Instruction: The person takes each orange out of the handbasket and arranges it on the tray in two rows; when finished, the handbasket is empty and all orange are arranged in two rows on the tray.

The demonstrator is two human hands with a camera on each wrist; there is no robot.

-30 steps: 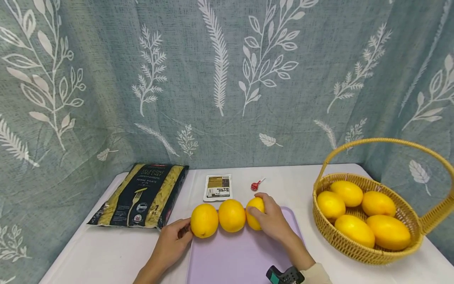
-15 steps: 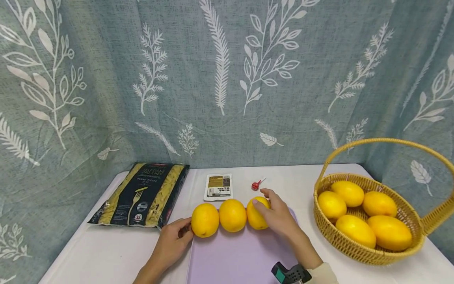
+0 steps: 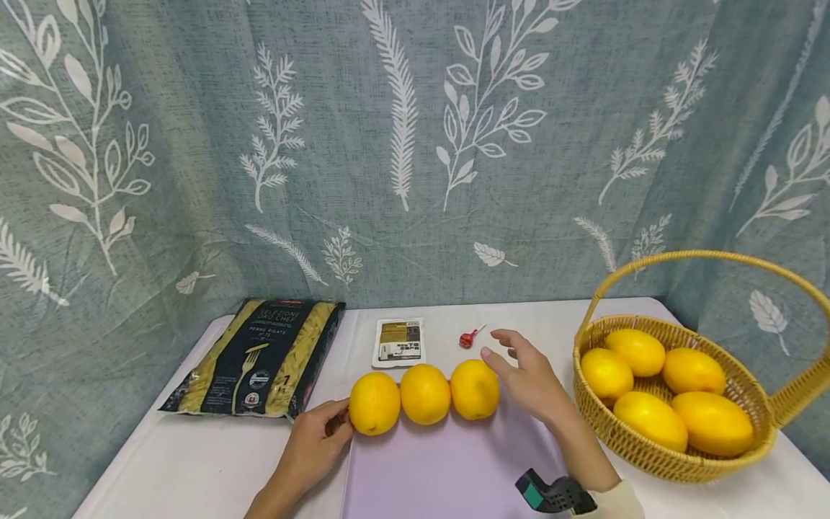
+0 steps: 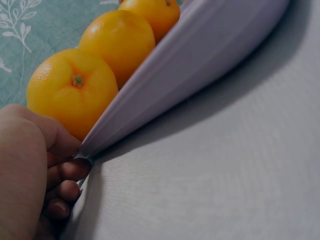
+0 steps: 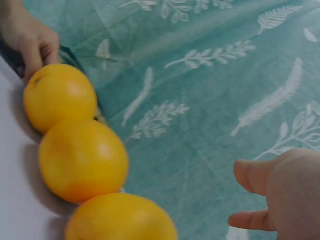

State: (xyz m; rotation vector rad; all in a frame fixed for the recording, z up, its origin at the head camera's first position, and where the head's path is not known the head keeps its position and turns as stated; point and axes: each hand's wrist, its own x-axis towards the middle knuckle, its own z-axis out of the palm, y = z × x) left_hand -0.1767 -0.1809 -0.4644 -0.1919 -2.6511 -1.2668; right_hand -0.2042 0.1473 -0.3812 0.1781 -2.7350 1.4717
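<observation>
Three oranges sit in a row along the far edge of a lilac tray (image 3: 447,476): a left orange (image 3: 374,404), a middle orange (image 3: 424,394) and a right orange (image 3: 475,389). My left hand (image 3: 318,436) is beside the left orange; in the left wrist view its thumb and curled fingers pinch the tray's rim (image 4: 117,112). Just right of the right orange, my right hand (image 3: 528,378) holds nothing, its fingers parted and apart from the fruit. The right wrist view shows that hand (image 5: 295,195) at the lower right, away from the oranges.
A wicker basket (image 3: 648,468) with a tall handle stands at the right, holding several yellow oval fruits (image 3: 710,424). Behind the tray lie a flat packet (image 3: 398,342) and a red lollipop (image 3: 467,339). A bag of penne pasta (image 3: 259,360) lies at the left.
My right hand has let go of the right orange and drawn back to the right. That orange has shifted slightly right. The left hand keeps its place.
</observation>
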